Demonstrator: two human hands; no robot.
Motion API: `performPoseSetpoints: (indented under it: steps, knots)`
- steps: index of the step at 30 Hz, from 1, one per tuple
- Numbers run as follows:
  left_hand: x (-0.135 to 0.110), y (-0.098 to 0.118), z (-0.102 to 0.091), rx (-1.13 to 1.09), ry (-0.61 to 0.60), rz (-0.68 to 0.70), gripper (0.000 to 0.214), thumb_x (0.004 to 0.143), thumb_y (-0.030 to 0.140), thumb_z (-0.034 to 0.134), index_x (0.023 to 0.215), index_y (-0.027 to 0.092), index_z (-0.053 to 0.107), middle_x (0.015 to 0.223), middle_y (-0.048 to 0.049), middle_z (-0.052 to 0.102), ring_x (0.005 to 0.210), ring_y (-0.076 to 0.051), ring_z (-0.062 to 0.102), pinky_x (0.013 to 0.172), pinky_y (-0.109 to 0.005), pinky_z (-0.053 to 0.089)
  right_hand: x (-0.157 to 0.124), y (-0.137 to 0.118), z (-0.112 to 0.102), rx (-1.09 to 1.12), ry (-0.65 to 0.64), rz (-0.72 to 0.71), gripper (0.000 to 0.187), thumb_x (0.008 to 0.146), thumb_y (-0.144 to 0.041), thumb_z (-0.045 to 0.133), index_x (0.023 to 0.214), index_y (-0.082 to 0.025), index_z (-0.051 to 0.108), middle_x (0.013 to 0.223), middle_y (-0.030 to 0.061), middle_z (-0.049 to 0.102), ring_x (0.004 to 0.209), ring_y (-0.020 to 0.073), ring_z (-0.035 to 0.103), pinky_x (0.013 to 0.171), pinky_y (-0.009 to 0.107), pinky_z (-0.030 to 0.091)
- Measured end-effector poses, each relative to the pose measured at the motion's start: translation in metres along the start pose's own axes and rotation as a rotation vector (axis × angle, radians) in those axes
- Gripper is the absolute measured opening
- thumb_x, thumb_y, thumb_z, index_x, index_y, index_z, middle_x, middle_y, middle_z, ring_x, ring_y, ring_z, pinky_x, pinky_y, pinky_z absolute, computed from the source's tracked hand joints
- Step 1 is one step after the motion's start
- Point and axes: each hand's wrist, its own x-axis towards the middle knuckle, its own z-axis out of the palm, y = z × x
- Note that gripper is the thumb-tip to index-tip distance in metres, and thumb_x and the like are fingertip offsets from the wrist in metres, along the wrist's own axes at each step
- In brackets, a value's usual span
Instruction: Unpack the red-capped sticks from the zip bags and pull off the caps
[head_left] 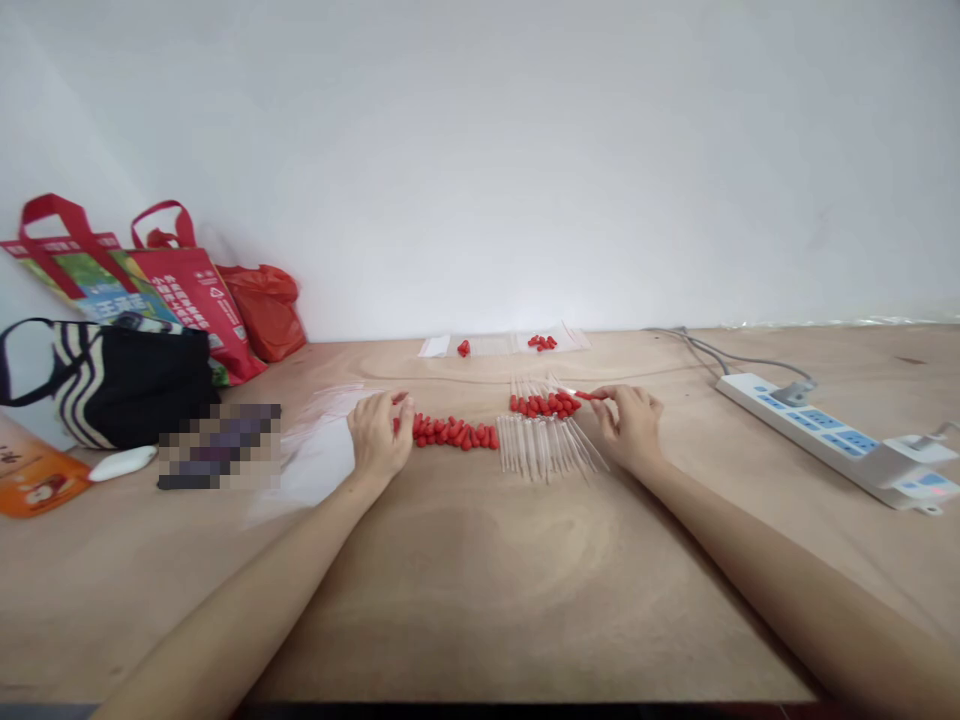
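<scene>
My left hand [379, 433] rests on the wooden table [480, 560], fingers curled at the left end of a row of loose red rubber bulbs [454, 433]; one bulb seems pinched in the fingertips. My right hand [628, 420] pinches a red-tipped clear dropper [589, 396] at the right side of a bundle of clear glass droppers [544, 440] fitted with red bulbs [544, 404]. The two hands lie about a hand's width either side of the piles.
Clear plastic bags [319, 450] lie left of my left hand. A flat clear bag with a few red bulbs [517, 343] sits by the wall. A white power strip [832, 440] with cable is at right. Tote bags [150, 290] and a striped bag [112, 380] stand at left.
</scene>
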Motion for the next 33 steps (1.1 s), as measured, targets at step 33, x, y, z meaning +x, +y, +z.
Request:
performPoseSetpoints:
  steps: [33]
  knots:
    - [-0.040,0.053,0.001,-0.218,-0.126,0.711,0.021,0.084,0.019,0.041,0.071,0.017,0.057,0.054,0.0016,0.052,0.052,-0.010,0.044,0.056,-0.027,0.031,-0.015,-0.037,-0.019,0.120,-0.206,-0.610,0.022,0.082,-0.024,0.044,0.068,-0.023,0.062,0.061,-0.0020,0.059,0.078,0.0140,0.052,0.094,0.042,0.018]
